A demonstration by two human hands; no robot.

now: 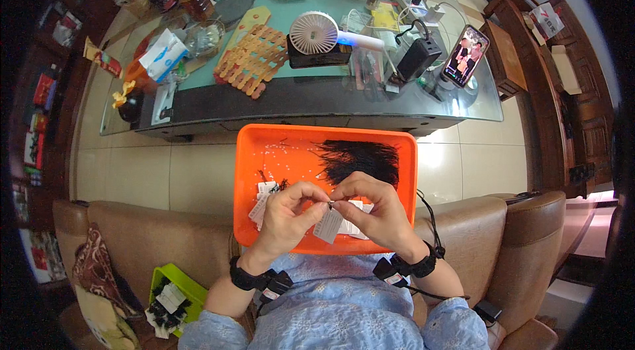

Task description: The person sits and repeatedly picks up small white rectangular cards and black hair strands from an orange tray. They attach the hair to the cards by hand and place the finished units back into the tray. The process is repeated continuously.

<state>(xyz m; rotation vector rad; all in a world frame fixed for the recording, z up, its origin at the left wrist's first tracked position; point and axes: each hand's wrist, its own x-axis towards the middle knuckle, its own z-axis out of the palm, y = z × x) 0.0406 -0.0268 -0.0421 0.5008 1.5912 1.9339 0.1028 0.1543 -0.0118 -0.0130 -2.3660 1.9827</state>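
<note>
Above the orange tray (326, 130), my left hand (291, 214) and my right hand (374, 208) meet, thumbs and fingertips pinched together. A white hang tag (327, 226) dangles from between them, tilted, with a small dark cord piece at its top; the fingertips partly hide this cord. In the far right of the tray lies a bundle of thin black cords (360, 159). More white tags (260, 207) with black cords rest at the tray's left side. Other tags lie partly hidden under my right hand. Tiny white bits (284, 159) are scattered over the tray floor.
Beyond the tray stands a glass-topped table (284, 104) with a handheld fan (314, 34), a lit phone (465, 56), a black charger block (419, 52), a wooden lattice mat (251, 62) and jars. A green bin (188, 294) holding tags sits on the brown sofa (165, 228), left.
</note>
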